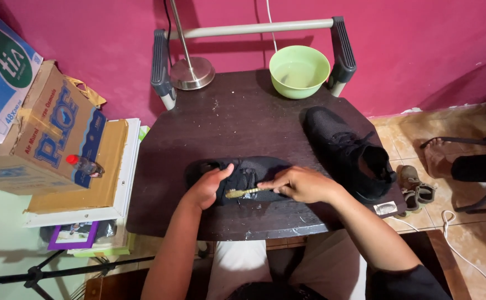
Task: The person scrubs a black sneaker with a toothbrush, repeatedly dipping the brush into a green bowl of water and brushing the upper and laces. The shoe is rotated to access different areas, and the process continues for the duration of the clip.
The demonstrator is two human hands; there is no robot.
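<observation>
Both hands meet at the lower middle of the frame over a black shoe [243, 173] lying on its side on the dark tabletop [220, 122]. Left hand [208, 186] is closed around the shoe's opening end, thumb on top, pinning it flat so it does not slide under the scrubbing. Right hand [301, 183] pinches the handle of a yellowish toothbrush [242, 193], fingers folded round it, with the bristle end laid against the shoe's side just beside the left thumb; the brush lies nearly level, which suits working along the fabric. Going from the left edge of the frame: cardboard boxes [43, 128] are stacked at upper left, and a small bottle with a red cap [84, 165] lies on a flat board beside them, clear of the work. At the upper middle, a metal lamp base [192, 72] stands on the far edge of the tabletop, and to its right a light green bowl [299, 70] holding cloudy liquid sits within reach of the right hand, well apart from the held shoe. A second black shoe [348, 150] rests upright at right of centre, toe pointing away, set aside but close by. Small brown sandals [415, 188] lie on the tiled floor at right, and another person's bare foot [437, 157] shows near the right edge.
</observation>
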